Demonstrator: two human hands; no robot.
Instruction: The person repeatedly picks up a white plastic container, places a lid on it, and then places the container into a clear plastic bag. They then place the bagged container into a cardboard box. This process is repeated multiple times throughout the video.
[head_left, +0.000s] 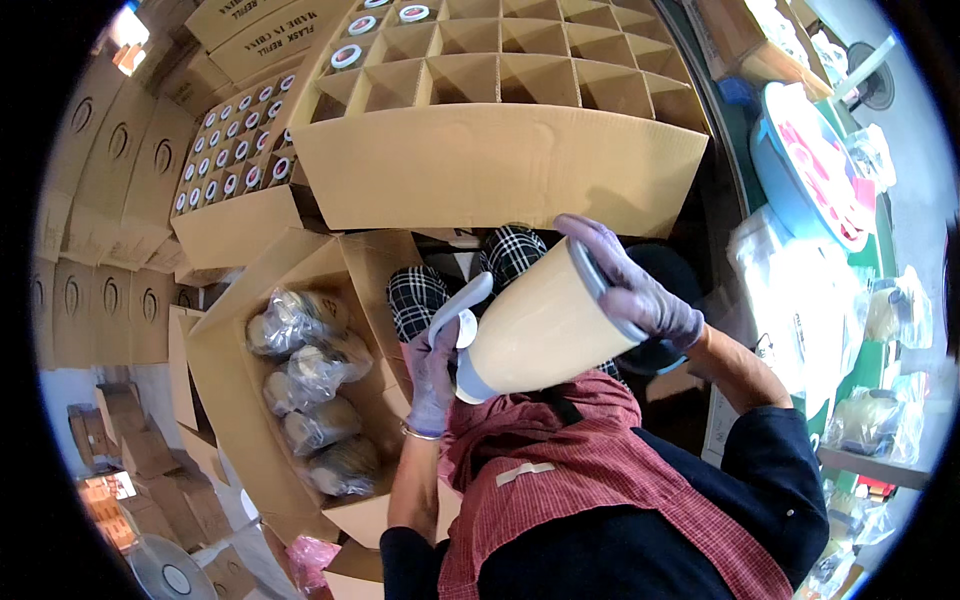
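Note:
A cream vacuum flask casing (551, 322) lies tilted across my lap, between my two gloved hands. My left hand (433, 379) grips it at the narrow grey-collared end, beside a grey curved handle (463, 300). A small white round part (466, 328) shows next to those fingers. My right hand (641, 292) is spread over the wide end, its fingers and thumb on the grey rim (592, 274). The inside of the casing cannot be seen. Left of my knees, an open carton (247, 420) holds several flasks in clear plastic bags (322, 431).
Ahead stands a large divided carton (499, 165) with a few capped refills (346, 57) in its cells. A fuller divided carton (236, 225) is at its left. To the right, a green bench carries a blue basin (780, 165) of pink parts, plastic bags (795, 307) and bagged flasks (870, 420).

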